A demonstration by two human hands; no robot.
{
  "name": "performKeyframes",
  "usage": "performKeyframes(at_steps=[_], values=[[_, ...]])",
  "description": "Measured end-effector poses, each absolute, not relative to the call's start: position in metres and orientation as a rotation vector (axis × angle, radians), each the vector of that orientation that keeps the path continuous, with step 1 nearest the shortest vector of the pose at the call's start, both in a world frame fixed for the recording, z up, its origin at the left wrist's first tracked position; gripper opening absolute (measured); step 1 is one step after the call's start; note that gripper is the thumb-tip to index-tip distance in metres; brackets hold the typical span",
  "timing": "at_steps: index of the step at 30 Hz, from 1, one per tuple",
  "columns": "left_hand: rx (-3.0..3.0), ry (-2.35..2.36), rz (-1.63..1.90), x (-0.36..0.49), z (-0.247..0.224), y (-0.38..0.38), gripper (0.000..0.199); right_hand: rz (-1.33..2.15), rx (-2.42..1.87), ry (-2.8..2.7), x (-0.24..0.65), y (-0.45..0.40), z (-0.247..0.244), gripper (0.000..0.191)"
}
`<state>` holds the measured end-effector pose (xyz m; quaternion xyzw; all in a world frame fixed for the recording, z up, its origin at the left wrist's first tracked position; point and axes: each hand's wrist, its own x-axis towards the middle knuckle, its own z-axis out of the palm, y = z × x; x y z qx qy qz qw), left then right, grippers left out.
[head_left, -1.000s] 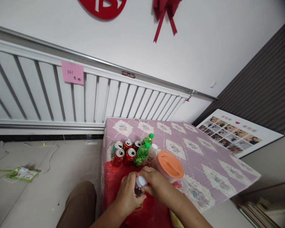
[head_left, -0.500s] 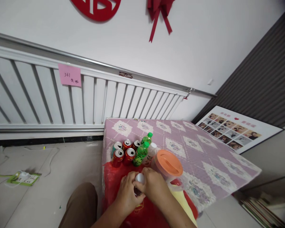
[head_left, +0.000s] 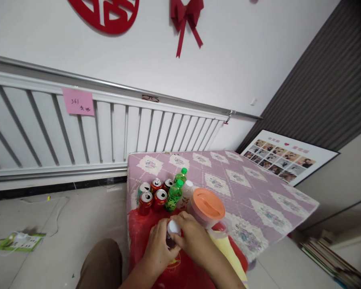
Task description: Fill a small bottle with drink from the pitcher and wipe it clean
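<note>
Between my hands stands a dark bottle with a white cap (head_left: 174, 227), above the red cloth (head_left: 138, 237). My left hand (head_left: 159, 243) is wrapped round the bottle's left side. My right hand (head_left: 190, 237) closes on it from the right, with fingers by the cap; whether they grip the cap itself I cannot tell. Most of the bottle's body is hidden by my fingers. Just beyond are two green-capped bottles (head_left: 173, 196), a clear bottle with a white cap (head_left: 186, 193) and several opened drink cans (head_left: 145, 202). A clear plastic pitcher with an orange lid (head_left: 208, 203) is close to my right hand.
A purple patterned cover (head_left: 195, 170) lies over the table. Yellow cloth (head_left: 228, 251) is beside my right forearm. A white radiator (head_left: 108, 128) runs along the wall behind. On the floor at left lies a green and white packet (head_left: 21, 241); my knee (head_left: 100, 263) is left of the table.
The view has shifted, so the whole scene sits slightly further left. Both hands stay on the bottle, with little change in their grip.
</note>
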<state>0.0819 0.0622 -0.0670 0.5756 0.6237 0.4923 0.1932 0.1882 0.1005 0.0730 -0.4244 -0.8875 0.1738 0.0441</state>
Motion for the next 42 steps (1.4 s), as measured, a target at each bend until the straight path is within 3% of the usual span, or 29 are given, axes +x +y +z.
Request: performKeyframes(at_steps=[3,9,15,19,25,29,34,42], values=[[1.613,1.737,1.408,0.082,-0.072,0.063,0.053,0.449,-1.415,-2.64,0.185,0.1,0.069,0.017],[1.651,1.708,1.416,0.081,-0.08,0.065,0.048,0.258,-1.584,-2.44,0.178,0.093,0.056,0.023],[1.635,1.667,1.457,0.08,-0.081,0.064,0.05,0.765,-1.303,-2.171,0.189,0.091,0.027,0.06],[1.646,1.693,1.458,0.08,-0.08,0.062,0.052,0.93,-1.205,-1.992,0.192,0.089,0.013,0.042],[1.63,1.683,1.429,0.079,-0.083,0.064,0.047,0.82,-1.377,-1.809,0.18,0.085,0.013,0.025],[1.603,1.674,1.415,0.077,-0.086,0.065,0.046,0.78,-1.472,-1.73,0.174,0.082,0.009,0.032],[1.584,1.635,1.404,0.077,-0.087,0.066,0.043,0.968,-1.292,-1.68,0.181,0.081,-0.004,0.059],[1.591,1.643,1.431,0.077,-0.089,0.063,0.046,0.942,-1.16,-1.676,0.183,0.082,-0.008,0.035]])
